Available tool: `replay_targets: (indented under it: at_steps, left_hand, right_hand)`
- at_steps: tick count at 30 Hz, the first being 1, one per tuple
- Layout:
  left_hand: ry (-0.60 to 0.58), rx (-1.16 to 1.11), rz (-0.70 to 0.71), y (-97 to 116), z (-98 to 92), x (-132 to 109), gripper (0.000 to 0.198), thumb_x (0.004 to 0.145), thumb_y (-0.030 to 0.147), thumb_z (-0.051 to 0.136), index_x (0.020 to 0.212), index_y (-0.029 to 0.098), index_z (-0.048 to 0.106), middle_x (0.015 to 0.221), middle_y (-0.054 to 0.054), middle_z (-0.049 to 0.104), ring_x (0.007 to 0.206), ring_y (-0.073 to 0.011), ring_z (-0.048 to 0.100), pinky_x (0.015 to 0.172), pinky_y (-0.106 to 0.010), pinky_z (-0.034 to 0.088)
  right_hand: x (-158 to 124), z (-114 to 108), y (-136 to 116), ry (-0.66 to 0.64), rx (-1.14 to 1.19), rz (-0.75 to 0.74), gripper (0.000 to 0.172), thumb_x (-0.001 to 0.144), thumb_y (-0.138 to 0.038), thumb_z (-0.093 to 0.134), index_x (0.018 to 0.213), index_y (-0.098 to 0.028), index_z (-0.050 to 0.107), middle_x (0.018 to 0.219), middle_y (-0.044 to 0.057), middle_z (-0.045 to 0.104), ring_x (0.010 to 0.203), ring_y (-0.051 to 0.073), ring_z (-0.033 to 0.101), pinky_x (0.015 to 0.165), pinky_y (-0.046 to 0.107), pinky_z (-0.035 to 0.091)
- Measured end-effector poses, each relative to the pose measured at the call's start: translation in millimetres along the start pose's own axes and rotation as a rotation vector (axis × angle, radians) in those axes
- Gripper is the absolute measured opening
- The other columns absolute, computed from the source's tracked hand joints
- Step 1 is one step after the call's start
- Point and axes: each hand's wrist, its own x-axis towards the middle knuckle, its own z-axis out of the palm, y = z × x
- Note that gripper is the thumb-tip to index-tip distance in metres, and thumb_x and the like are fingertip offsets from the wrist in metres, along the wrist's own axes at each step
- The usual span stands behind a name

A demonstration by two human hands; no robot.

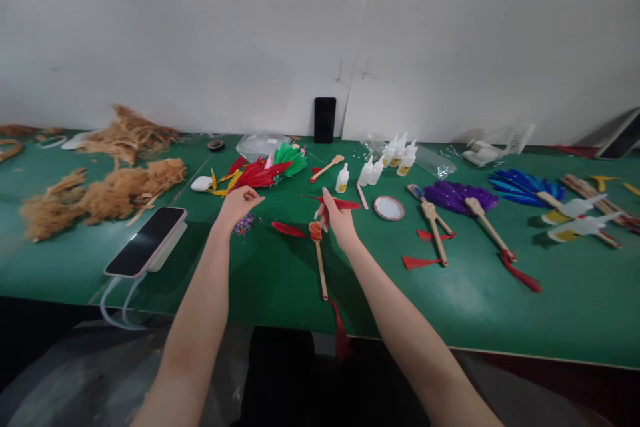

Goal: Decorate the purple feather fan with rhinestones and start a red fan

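My right hand (338,217) pinches a red feather (351,205), its thin quill pointing left. Just below it lies a wooden fan handle (321,268), with orange-red material on its head and a red tassel (341,330) hanging over the table edge. A second red feather (289,229) lies left of that head; I cannot tell whether it is attached. My left hand (237,208) is closed in a pinch beside the red feather pile (260,174), above scattered purple beads (245,224). What its fingertips hold, if anything, is too small to make out.
Glue bottles (343,179) and a round white lid (389,208) stand beyond my right hand. Purple (460,198) and blue feather fans (525,187) lie right. A phone on a power bank (146,240) and brown fibre (107,197) lie left. A white partition (200,60) closes the back.
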Motion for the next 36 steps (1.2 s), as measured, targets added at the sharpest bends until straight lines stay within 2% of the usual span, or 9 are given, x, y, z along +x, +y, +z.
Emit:
replay_targets:
  at_steps: [6, 13, 19, 22, 25, 27, 31, 33, 36]
  left_hand:
    - [-0.065, -0.072, -0.020, 2.4, -2.1, -2.3, 0.032, 0.070, 0.049, 0.065, 0.064, 0.018, 0.063, 0.062, -0.004, 0.067, 0.058, -0.0185, 0.061, 0.060, -0.028, 0.044]
    - [-0.149, -0.169, 0.003, 3.6, -2.1, -2.7, 0.034, 0.076, 0.047, 0.055, 0.077, 0.016, 0.068, 0.069, -0.006, 0.069, 0.060, -0.0162, 0.062, 0.056, -0.025, 0.044]
    - [-0.097, -0.149, -0.014, 7.4, -3.1, -4.3, 0.051, 0.084, 0.056, 0.039, 0.062, 0.017, 0.062, 0.060, -0.005, 0.062, 0.053, -0.0143, 0.054, 0.054, -0.026, 0.040]
    - [-0.125, -0.115, -0.008, 4.7, -9.8, -5.8, 0.043, 0.074, 0.057, 0.057, 0.058, 0.017, 0.061, 0.058, -0.003, 0.061, 0.058, -0.0155, 0.056, 0.056, -0.026, 0.040]
    - [-0.203, -0.081, 0.011, -0.1, -18.4, -6.5, 0.033, 0.057, 0.047, 0.076, 0.068, 0.018, 0.067, 0.066, -0.001, 0.065, 0.061, -0.0158, 0.058, 0.057, -0.025, 0.040]
    - [-0.197, -0.095, 0.015, 0.9, -22.0, -7.8, 0.035, 0.061, 0.049, 0.074, 0.078, 0.018, 0.068, 0.070, -0.002, 0.067, 0.060, -0.0150, 0.058, 0.058, -0.025, 0.041]
    - [-0.089, -0.205, 0.082, 22.9, -18.7, -16.7, 0.040, 0.079, 0.055, 0.056, 0.075, 0.016, 0.065, 0.062, -0.002, 0.063, 0.054, -0.0134, 0.055, 0.058, -0.026, 0.042]
    - [-0.160, -0.243, 0.199, 40.0, -12.1, -23.7, 0.036, 0.072, 0.052, 0.066, 0.081, 0.017, 0.067, 0.068, -0.002, 0.064, 0.061, -0.0144, 0.056, 0.058, -0.025, 0.042]
    - [-0.381, -0.252, 0.331, 61.7, 0.9, -33.8, 0.037, 0.069, 0.049, 0.070, 0.093, 0.020, 0.070, 0.071, -0.001, 0.063, 0.059, -0.0131, 0.051, 0.055, -0.025, 0.039]
  right_hand:
    - [1.1, -0.2, 0.5, -0.008, -0.001, -0.001, 0.056, 0.077, -0.063, 0.055, 0.043, -0.019, 0.052, 0.030, -0.003, 0.044, 0.027, 0.006, 0.039, 0.032, 0.020, 0.031]
    - [0.0, -0.8, -0.6, -0.010, -0.003, 0.002, 0.055, 0.077, -0.063, 0.055, 0.044, -0.019, 0.052, 0.031, -0.003, 0.045, 0.027, 0.006, 0.038, 0.032, 0.020, 0.031]
    - [0.9, -0.7, 0.2, -0.013, -0.009, 0.002, 0.055, 0.077, -0.064, 0.054, 0.044, -0.020, 0.051, 0.032, -0.003, 0.045, 0.028, 0.007, 0.039, 0.032, 0.021, 0.032]
    - [1.3, -0.5, -0.4, -0.015, -0.017, 0.003, 0.056, 0.077, -0.065, 0.053, 0.044, -0.020, 0.050, 0.032, -0.003, 0.045, 0.028, 0.007, 0.039, 0.032, 0.021, 0.031]
    - [1.1, -0.9, -2.3, -0.022, -0.036, 0.003, 0.057, 0.079, -0.065, 0.051, 0.044, -0.020, 0.049, 0.032, -0.003, 0.045, 0.028, 0.007, 0.040, 0.032, 0.020, 0.031]
    - [0.6, -1.8, -3.8, -0.040, -0.060, -0.003, 0.056, 0.080, -0.064, 0.051, 0.045, -0.020, 0.049, 0.033, -0.003, 0.046, 0.028, 0.006, 0.039, 0.033, 0.020, 0.032]
    - [-1.4, -4.7, -7.3, -0.150, -0.140, -0.034, 0.051, 0.074, -0.060, 0.062, 0.045, -0.019, 0.049, 0.034, -0.005, 0.047, 0.028, 0.005, 0.038, 0.034, 0.020, 0.030]
    - [-2.7, -6.3, -9.1, -0.210, -0.182, -0.056, 0.051, 0.071, -0.058, 0.066, 0.044, -0.020, 0.047, 0.033, -0.006, 0.045, 0.028, 0.005, 0.037, 0.034, 0.020, 0.029]
    - [-3.4, -7.9, -10.0, -0.261, -0.223, -0.100, 0.053, 0.070, -0.058, 0.067, 0.042, -0.020, 0.044, 0.032, -0.006, 0.043, 0.029, 0.005, 0.036, 0.035, 0.020, 0.029]
